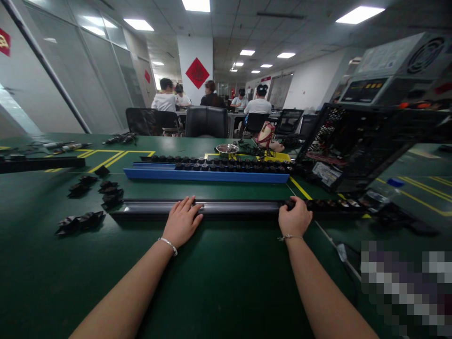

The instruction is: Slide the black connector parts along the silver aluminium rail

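A long black channel rail (240, 210) lies across the green table in front of me. My left hand (182, 219) rests on it left of its middle, fingers spread. Further right, my right hand (295, 217) is curled around a small black part (290, 203) at the rail, mostly hidden by the fingers. To the right of that hand, several black pieces (335, 205) sit in a row along the rail. Loose black pieces (81, 223) lie in small clusters off its left end.
Behind the rail stands a blue channel (208, 175) with rows of black pieces. A metal bowl (227, 149) and a yellow tray (277, 157) are further back. An open computer case (348, 141) stands at the right, near a plastic bottle (384, 193). People sit in the background.
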`<state>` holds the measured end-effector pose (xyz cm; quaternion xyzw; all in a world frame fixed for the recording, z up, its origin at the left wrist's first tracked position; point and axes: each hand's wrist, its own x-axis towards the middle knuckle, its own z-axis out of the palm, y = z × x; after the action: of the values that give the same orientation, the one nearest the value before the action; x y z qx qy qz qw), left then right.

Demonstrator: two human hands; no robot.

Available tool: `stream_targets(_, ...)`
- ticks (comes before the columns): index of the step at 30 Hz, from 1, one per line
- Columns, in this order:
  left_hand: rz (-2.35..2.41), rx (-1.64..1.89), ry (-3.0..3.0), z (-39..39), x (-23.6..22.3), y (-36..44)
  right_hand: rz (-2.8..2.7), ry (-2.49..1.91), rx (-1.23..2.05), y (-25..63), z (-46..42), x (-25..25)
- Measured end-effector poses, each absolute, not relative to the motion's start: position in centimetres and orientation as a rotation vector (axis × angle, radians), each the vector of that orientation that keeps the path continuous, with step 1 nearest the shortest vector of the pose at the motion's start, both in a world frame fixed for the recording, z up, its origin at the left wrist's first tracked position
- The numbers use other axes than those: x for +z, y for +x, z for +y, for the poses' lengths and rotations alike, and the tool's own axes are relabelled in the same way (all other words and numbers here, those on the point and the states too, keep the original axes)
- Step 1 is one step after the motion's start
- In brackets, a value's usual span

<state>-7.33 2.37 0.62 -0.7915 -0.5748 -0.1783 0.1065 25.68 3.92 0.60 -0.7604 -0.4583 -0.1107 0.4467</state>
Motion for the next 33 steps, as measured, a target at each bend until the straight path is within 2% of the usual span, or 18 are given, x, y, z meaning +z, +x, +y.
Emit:
stream_targets(25, -1.706, -0.550, -2.334, 2.34, 0.75, -7.30, -1.138, -1.921, -0.284, 25.22, 4.05, 0.40)
stream_targets(33, -1.715, -0.551, -2.334, 2.31, 0.79, -7.23, -1.126, -1.946, -0.189, 24.99, 3.99, 0.44)
